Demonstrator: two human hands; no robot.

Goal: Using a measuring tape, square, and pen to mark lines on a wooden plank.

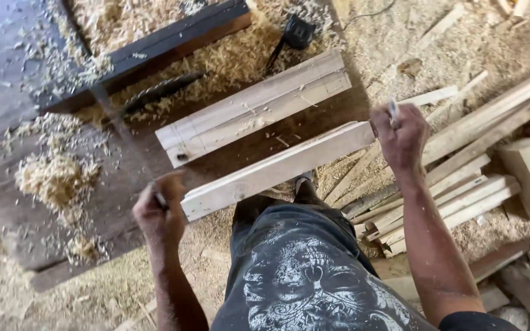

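Left hand [157,214]: clenched around a thin, pencil-like object, held just beside the near-left end of the front plank.
Right hand [403,138]: closed on a small pale stick-like item, raised at the plank's far-right end.
Front plank [277,168]: laid on the dark workbench [7,79], its long axis running from lower left to upper right, spanning the gap between both hands; the left hand is seen closer to its end face.
Second plank [253,107]: set parallel, just behind the first, apart from it.
Saw blade [157,91]: seen protruding from the bench beyond, amid sawdust [56,178].
Offcut pile [461,190]: stacked on the floor to the right.
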